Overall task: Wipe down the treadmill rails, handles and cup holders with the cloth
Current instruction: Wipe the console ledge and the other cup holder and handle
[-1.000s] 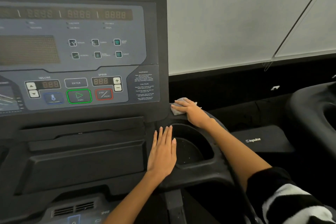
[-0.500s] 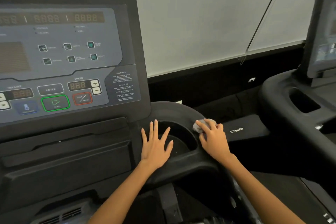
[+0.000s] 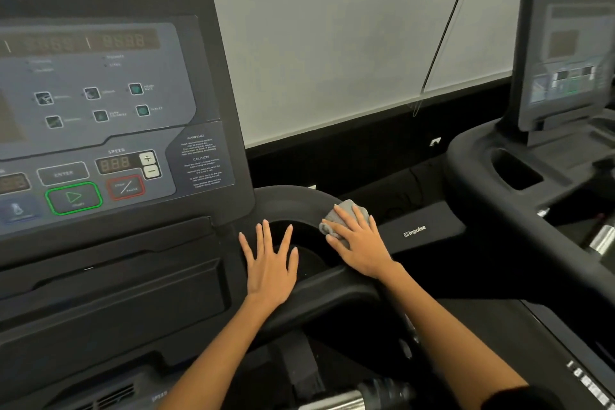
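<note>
A round black cup holder (image 3: 299, 206) sits at the right of the treadmill console. My right hand (image 3: 357, 243) lies flat on a small grey cloth (image 3: 349, 210) and presses it onto the holder's right rim. Most of the cloth is hidden under my fingers. My left hand (image 3: 269, 263) rests flat with spread fingers on the holder's left edge, its fingertips over the opening. It holds nothing.
The console panel (image 3: 100, 130) with its buttons rises at the left. A second treadmill (image 3: 532, 173) stands close on the right, with a gap between the two machines. A metal handle end (image 3: 336, 401) shows at the bottom.
My right hand slid the cloth from the holder's back rim, by the console, round to its right rim. My view turned right. The left hand stayed at the left edge.
</note>
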